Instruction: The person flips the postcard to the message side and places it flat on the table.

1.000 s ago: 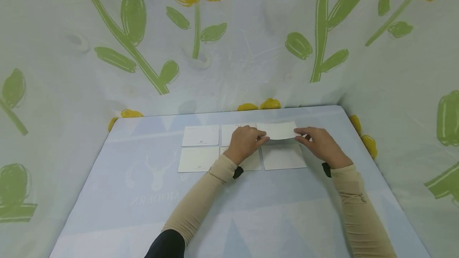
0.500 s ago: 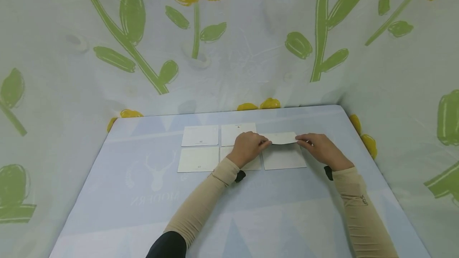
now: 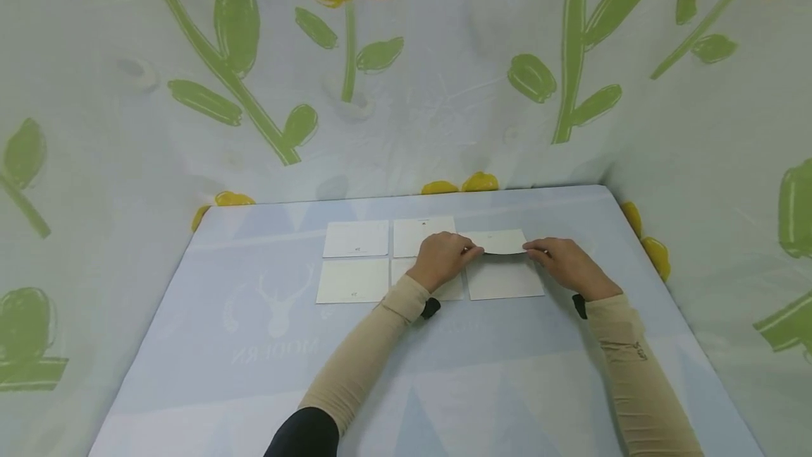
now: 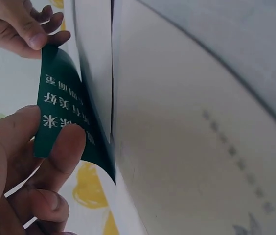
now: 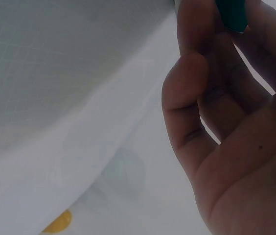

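Both hands hold one card (image 3: 497,241), pale on top, at its left and right near corners. Its underside, dark green with white printed characters, shows in the left wrist view, where the card (image 4: 62,93) bends and its near edge is raised. The left hand (image 3: 440,258) pinches one corner between thumb and finger. At the opposite corner the right hand (image 3: 567,265) pinches likewise; in the right wrist view only a green corner (image 5: 233,14) shows between its fingers. Just in front lies another pale card (image 3: 505,282), flat on the table.
Several more pale cards lie in two rows to the left: a far left card (image 3: 355,238), a far middle card (image 3: 421,229), a near left card (image 3: 352,281) and a partly hidden near middle card (image 3: 452,291). A patterned cloth (image 3: 406,125) hangs behind the table (image 3: 190,344).
Both hands have come slightly nearer the person with the card. From the head view less of its top shows than a second ago. Over the last half second almost nothing has moved.
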`<state>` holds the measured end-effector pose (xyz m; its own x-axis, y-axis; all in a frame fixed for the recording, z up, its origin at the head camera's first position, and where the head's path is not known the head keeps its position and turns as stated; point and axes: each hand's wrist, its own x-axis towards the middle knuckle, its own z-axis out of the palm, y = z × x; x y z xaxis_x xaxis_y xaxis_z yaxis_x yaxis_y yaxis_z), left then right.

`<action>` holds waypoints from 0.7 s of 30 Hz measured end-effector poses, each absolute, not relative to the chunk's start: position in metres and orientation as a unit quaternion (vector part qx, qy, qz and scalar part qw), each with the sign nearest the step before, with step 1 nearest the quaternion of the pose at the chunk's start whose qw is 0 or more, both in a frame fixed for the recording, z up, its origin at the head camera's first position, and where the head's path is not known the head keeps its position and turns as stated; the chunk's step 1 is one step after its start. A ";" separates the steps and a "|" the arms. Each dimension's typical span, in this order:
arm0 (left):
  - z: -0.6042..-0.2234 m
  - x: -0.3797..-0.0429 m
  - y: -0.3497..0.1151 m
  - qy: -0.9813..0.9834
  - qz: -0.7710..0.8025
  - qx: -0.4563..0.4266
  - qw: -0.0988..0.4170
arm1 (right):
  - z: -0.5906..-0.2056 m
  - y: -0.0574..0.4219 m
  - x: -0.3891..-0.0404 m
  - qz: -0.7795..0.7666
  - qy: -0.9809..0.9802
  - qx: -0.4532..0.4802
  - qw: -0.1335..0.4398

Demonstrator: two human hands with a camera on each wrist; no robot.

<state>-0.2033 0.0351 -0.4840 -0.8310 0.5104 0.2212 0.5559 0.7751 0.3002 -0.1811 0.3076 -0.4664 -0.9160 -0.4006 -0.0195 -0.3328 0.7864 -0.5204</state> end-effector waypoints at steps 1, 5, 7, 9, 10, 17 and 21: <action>-0.485 -0.204 0.035 -0.941 -0.179 -0.280 0.060 | -0.466 0.307 -0.182 -0.262 0.943 -0.195 0.063; -0.487 -0.208 0.037 -0.945 -0.178 -0.272 0.044 | -0.466 0.305 -0.183 -0.256 0.945 -0.193 0.065; -0.488 -0.210 0.038 -0.946 -0.177 -0.268 0.036 | -0.466 0.303 -0.184 -0.252 0.946 -0.191 0.066; -0.488 -0.211 0.039 -0.948 -0.177 -0.264 0.034 | -0.466 0.303 -0.186 -0.245 0.949 -0.189 0.065; -0.488 -0.211 0.039 -0.948 -0.176 -0.261 0.034 | -0.466 0.302 -0.187 -0.242 0.950 -0.188 0.065; -0.488 -0.217 0.042 -0.952 -0.174 -0.250 0.023 | -0.468 0.299 -0.194 -0.216 0.958 -0.170 0.075; -0.486 -0.219 0.043 -0.954 -0.175 -0.244 0.010 | -0.468 0.297 -0.197 -0.217 0.959 -0.162 0.079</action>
<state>-0.2193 0.0429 -0.4864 -0.8809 0.4617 0.1042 0.4686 0.8200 0.3285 -0.1974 0.2973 -0.4681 -0.9351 -0.3449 -0.0819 -0.2761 0.8535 -0.4419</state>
